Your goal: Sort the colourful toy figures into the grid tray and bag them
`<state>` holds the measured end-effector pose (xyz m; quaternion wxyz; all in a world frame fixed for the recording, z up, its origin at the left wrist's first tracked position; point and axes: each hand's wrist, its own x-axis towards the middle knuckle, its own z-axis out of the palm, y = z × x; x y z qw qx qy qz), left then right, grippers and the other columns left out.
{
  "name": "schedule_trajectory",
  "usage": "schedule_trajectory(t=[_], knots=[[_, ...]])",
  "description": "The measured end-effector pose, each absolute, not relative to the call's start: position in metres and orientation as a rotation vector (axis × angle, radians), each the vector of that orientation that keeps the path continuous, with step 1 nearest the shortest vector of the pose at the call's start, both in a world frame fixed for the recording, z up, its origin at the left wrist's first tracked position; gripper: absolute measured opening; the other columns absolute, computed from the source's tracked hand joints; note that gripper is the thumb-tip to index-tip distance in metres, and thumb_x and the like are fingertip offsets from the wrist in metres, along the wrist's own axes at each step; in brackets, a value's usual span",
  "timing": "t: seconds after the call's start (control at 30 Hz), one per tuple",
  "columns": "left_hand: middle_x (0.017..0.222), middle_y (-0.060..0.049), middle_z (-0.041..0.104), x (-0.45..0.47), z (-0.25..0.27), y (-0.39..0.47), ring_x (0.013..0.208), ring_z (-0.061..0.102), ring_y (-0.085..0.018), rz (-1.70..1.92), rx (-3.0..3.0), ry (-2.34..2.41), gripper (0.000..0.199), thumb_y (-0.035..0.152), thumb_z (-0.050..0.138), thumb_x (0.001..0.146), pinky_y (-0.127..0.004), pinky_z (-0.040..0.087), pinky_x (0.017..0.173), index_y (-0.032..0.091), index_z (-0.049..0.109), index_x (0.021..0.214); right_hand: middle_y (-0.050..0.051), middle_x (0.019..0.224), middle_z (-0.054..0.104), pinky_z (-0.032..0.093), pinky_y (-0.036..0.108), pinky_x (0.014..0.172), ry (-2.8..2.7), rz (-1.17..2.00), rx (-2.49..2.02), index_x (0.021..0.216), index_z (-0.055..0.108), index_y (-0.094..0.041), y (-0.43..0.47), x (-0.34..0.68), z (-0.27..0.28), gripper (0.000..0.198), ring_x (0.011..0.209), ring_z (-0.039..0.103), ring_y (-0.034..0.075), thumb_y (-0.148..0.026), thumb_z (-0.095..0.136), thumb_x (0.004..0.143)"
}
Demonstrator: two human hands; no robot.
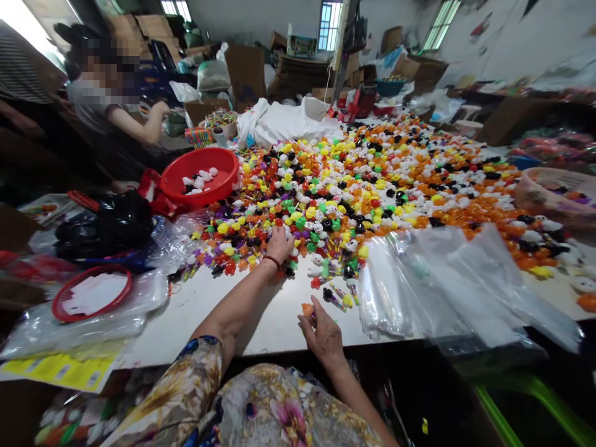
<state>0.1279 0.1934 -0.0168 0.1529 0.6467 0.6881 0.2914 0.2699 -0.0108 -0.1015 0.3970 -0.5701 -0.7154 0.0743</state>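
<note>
My left hand [279, 246], with a dark red bead bracelet at the wrist, reaches into the near edge of a big heap of small plastic toy pieces [326, 180]. Its fingers look drawn together among the pieces, and what they grip is hidden. Lower and to the right, over the bare white tabletop [274, 316], my right hand [325, 335] is closed on a small orange-topped toy [307, 309], pinched between thumb and fingers. Beside it lie several small toys with coloured sticks [338, 297].
Clear plastic bags [419, 285] cover the table's right front. A red basin [200, 177] holding white and black pieces stands left of the heap. A red basket [92, 293] and a black bag [105, 226] are farther left. Another person [118, 118] sits at the far left.
</note>
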Motion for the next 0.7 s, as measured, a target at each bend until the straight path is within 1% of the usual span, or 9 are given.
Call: schedule_trajectory(t=[0.1, 0.2, 0.27, 0.3, 0.4, 0.47, 0.57, 0.63, 0.7], knots=[[0.118, -0.015, 0.052, 0.126, -0.018, 0.191, 0.098, 0.063, -0.024, 0.796, 1.867, 1.932, 0.027, 0.011, 0.056, 0.081, -0.035, 0.052, 0.086, 0.014, 0.058, 0.108, 0.012, 0.095, 0.076, 0.06, 0.031, 0.068, -1.834, 0.146, -1.416, 0.132, 0.059, -0.014, -0.01, 0.271, -0.103, 0.041, 0.075, 0.073, 0.021, -0.035, 0.046, 0.099], [0.117, -0.013, 0.052, 0.132, -0.022, 0.178, 0.099, 0.062, -0.022, 0.933, 1.856, 1.877, 0.033, 0.006, 0.051, 0.081, -0.035, 0.051, 0.092, 0.016, 0.057, 0.111, 0.014, 0.101, 0.075, 0.06, 0.031, 0.074, -1.845, 0.097, -1.4, 0.124, 0.064, -0.014, -0.009, 0.271, -0.106, 0.037, 0.085, 0.074, 0.022, -0.031, 0.042, 0.1], [0.117, -0.013, 0.052, 0.142, -0.025, 0.168, 0.103, 0.06, -0.021, 1.062, 1.85, 1.804, 0.031, 0.007, 0.048, 0.085, -0.036, 0.05, 0.096, 0.016, 0.056, 0.114, 0.014, 0.101, 0.076, 0.06, 0.031, 0.075, -1.857, 0.089, -1.402, 0.122, 0.065, -0.014, -0.008, 0.272, -0.108, 0.036, 0.086, 0.074, 0.022, -0.031, 0.041, 0.1], [0.118, -0.013, 0.052, 0.148, -0.026, 0.163, 0.103, 0.06, -0.021, 1.1, 1.87, 1.74, 0.031, 0.01, 0.047, 0.087, -0.036, 0.051, 0.096, 0.016, 0.055, 0.116, 0.014, 0.1, 0.076, 0.06, 0.031, 0.074, -1.865, 0.093, -1.403, 0.121, 0.065, -0.014, -0.008, 0.272, -0.109, 0.036, 0.085, 0.074, 0.022, -0.031, 0.041, 0.1], [0.119, -0.011, 0.055, 0.163, -0.028, 0.151, 0.102, 0.06, -0.019, 1.082, 2.041, 1.437, 0.029, 0.019, 0.05, 0.092, -0.034, 0.053, 0.092, 0.019, 0.055, 0.12, 0.013, 0.1, 0.076, 0.06, 0.031, 0.073, -1.873, 0.116, -1.404, 0.123, 0.064, -0.016, -0.008, 0.273, -0.111, 0.036, 0.084, 0.074, 0.022, -0.032, 0.041, 0.1], [0.115, -0.01, 0.059, 0.163, -0.028, 0.148, 0.104, 0.06, -0.019, 1.032, 2.152, 1.318, 0.024, 0.022, 0.052, 0.093, -0.033, 0.052, 0.093, 0.019, 0.058, 0.116, 0.013, 0.102, 0.075, 0.06, 0.032, 0.073, -1.869, 0.121, -1.401, 0.126, 0.062, -0.016, -0.008, 0.273, -0.113, 0.037, 0.086, 0.073, 0.023, -0.032, 0.043, 0.099], [0.103, -0.009, 0.065, 0.143, -0.023, 0.159, 0.1, 0.061, -0.019, 0.972, 2.149, 1.508, 0.018, 0.024, 0.049, 0.094, -0.033, 0.05, 0.093, 0.017, 0.064, 0.102, 0.013, 0.101, 0.075, 0.06, 0.032, 0.071, -1.861, 0.12, -1.413, 0.13, 0.06, -0.015, -0.008, 0.274, -0.115, 0.04, 0.083, 0.073, 0.023, -0.032, 0.045, 0.098], [0.098, -0.009, 0.066, 0.122, -0.018, 0.174, 0.095, 0.062, -0.019, 0.918, 2.077, 1.708, 0.02, 0.024, 0.047, 0.095, -0.033, 0.05, 0.089, 0.017, 0.065, 0.095, 0.013, 0.099, 0.076, 0.06, 0.03, 0.07, -1.856, 0.106, -1.417, 0.129, 0.061, -0.014, -0.008, 0.274, -0.116, 0.04, 0.081, 0.073, 0.022, -0.032, 0.044, 0.098], [0.096, -0.01, 0.066, 0.103, -0.013, 0.192, 0.093, 0.062, -0.02, 0.885, 2.034, 1.817, 0.022, 0.023, 0.046, 0.094, -0.034, 0.05, 0.087, 0.016, 0.066, 0.093, 0.013, 0.099, 0.075, 0.059, 0.029, 0.07, -1.856, 0.075, -1.407, 0.126, 0.063, -0.013, -0.008, 0.274, -0.116, 0.039, 0.082, 0.073, 0.021, -0.031, 0.042, 0.099]])
